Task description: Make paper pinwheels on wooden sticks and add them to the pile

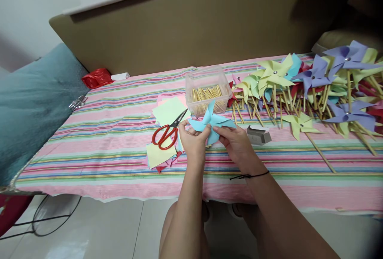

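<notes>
A light blue paper pinwheel (pixel 210 120) is held between both my hands, its blades folded in toward the centre. My left hand (pixel 194 138) pinches its lower left side, thumb near the middle. On the other side, my right hand (pixel 235 141) grips the lower right blade with thumb and fingers. No stick shows on this pinwheel. Red-handled scissors (pixel 165 133) lie just left of my left hand, over pale green paper sheets (pixel 170 110) and smaller yellow paper pieces (pixel 160 156). Beside my right hand sits a small grey box (pixel 259 135).
Behind my hands stands a clear plastic tub (pixel 206 79) of short wooden sticks (pixel 209 93). Many finished pinwheels (pixel 314 77) on sticks are heaped at the right. A red plastic bag (pixel 97 78) lies at the far left of the striped cloth (pixel 98 143).
</notes>
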